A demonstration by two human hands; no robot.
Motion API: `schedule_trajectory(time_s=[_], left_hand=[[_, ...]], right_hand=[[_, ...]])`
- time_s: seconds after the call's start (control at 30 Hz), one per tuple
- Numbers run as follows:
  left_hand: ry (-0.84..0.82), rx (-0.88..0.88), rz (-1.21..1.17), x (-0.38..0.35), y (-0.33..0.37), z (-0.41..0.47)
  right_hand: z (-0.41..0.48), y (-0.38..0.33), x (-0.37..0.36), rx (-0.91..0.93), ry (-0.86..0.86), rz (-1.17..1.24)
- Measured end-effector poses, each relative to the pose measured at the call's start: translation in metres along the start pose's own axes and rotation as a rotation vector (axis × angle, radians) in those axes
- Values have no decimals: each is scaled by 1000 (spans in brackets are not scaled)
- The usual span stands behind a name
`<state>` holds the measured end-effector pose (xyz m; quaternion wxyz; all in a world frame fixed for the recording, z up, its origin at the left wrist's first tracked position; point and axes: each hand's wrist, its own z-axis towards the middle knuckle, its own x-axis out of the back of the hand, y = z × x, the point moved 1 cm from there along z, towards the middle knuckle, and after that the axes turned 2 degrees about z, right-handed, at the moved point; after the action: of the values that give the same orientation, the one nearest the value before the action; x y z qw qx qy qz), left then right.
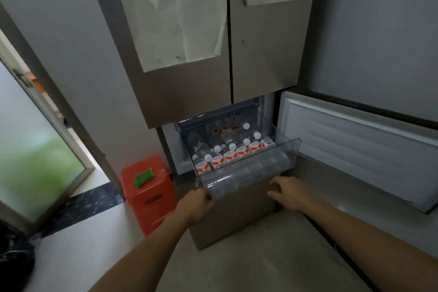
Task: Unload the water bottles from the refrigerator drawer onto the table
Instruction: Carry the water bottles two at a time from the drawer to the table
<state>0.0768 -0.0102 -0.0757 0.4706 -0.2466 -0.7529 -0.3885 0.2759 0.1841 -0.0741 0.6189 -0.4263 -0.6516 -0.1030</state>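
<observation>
Clear plastic drawer (248, 173) open, water bottles (231, 155) reachable | left hand (200, 200) curled at lip, grip unclear | right hand (288, 193) loose, empty

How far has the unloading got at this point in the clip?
Done: the lower fridge door is open and the clear drawer is pulled out. In hand: the left grip is curled at the drawer's front corner, the right grip open near its front; neither holds a bottle. Left: everything else, since the water bottles fill the drawer and no table is in view.
</observation>
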Motion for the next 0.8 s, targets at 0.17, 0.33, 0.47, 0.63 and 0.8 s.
schedule_trajectory(time_s=[0.17,0.33,0.47,0.63,0.8], left_hand=[[196,90,-84,18,6,75],[248,140,-114,21,1,128],[230,170,-156,17,-6,179],[158,287,-182,3,-24,241],[98,420,-167,-16,-40,278]], right_hand=[[84,-1,41,111,73,58],[160,-21,40,131,16,119],[222,-37,25,78,-51,175],[287,-44,1,-53,-156,229],[335,-52,-12,-132,-203,212]])
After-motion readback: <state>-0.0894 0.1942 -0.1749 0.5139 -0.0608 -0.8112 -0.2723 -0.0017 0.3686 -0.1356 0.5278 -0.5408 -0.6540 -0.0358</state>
